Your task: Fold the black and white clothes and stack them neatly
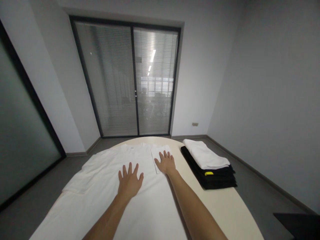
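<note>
A white T-shirt [100, 180] lies spread over the left and middle of the table, its collar toward the far edge. Its right side is folded inward, with the sleeve [155, 154] lying flat on top of the body. My left hand [130, 181] rests palm down on the middle of the shirt, fingers spread. On the folded sleeve at the right lies my right hand [166, 163], also palm down with its fingers apart. Neither hand grips any cloth. Part of the sleeve is hidden beneath my right hand.
A stack of folded black garments [212, 181] sits on the right of the pale round table [225, 206], topped by a folded white garment [206, 155]. A small yellow item [209, 173] shows on the black cloth. Glass doors [135, 83] with blinds stand beyond.
</note>
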A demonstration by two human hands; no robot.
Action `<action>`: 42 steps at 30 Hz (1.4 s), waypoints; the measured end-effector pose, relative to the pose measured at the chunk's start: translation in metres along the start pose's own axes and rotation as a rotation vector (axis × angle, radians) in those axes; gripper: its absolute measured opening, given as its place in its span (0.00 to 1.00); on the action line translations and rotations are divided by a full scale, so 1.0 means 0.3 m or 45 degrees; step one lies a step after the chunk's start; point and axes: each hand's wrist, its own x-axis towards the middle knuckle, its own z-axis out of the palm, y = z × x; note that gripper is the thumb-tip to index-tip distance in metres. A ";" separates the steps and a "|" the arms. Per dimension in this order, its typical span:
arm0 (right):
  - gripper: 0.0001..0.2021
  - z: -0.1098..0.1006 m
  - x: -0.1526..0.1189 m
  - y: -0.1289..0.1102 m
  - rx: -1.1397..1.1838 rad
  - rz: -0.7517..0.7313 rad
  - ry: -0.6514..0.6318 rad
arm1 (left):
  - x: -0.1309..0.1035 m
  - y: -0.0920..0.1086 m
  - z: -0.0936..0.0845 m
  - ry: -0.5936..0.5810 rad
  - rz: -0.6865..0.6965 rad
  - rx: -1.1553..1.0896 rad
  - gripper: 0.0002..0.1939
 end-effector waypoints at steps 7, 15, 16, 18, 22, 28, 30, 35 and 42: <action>0.32 -0.017 0.001 -0.036 -0.052 0.072 0.106 | 0.011 0.010 0.002 -0.009 -0.051 -0.024 0.33; 0.37 0.034 -0.098 -0.171 0.034 0.120 0.000 | 0.034 0.001 0.003 -0.058 -0.070 -0.054 0.34; 0.37 0.041 -0.102 -0.170 0.036 0.109 -0.013 | 0.038 -0.001 0.005 -0.064 -0.073 -0.056 0.35; 0.38 0.051 -0.100 -0.160 0.034 0.079 -0.004 | 0.046 -0.004 0.009 -0.065 -0.076 -0.063 0.35; 0.38 0.054 -0.077 -0.137 0.025 0.061 -0.012 | 0.059 0.000 0.013 -0.060 -0.077 -0.067 0.35; 0.38 0.042 -0.058 -0.108 0.037 0.041 0.007 | 0.071 0.037 0.011 -0.068 -0.097 -0.087 0.36; 0.38 0.032 -0.060 -0.097 0.058 0.035 0.019 | 0.071 0.051 0.010 -0.054 -0.098 -0.087 0.36; 0.33 -0.006 -0.068 -0.074 0.173 0.033 0.133 | 0.061 0.064 0.005 -0.027 -0.084 -0.102 0.36; 0.24 -0.063 -0.055 -0.016 0.072 0.312 0.321 | 0.056 0.056 0.011 0.051 0.010 -0.136 0.35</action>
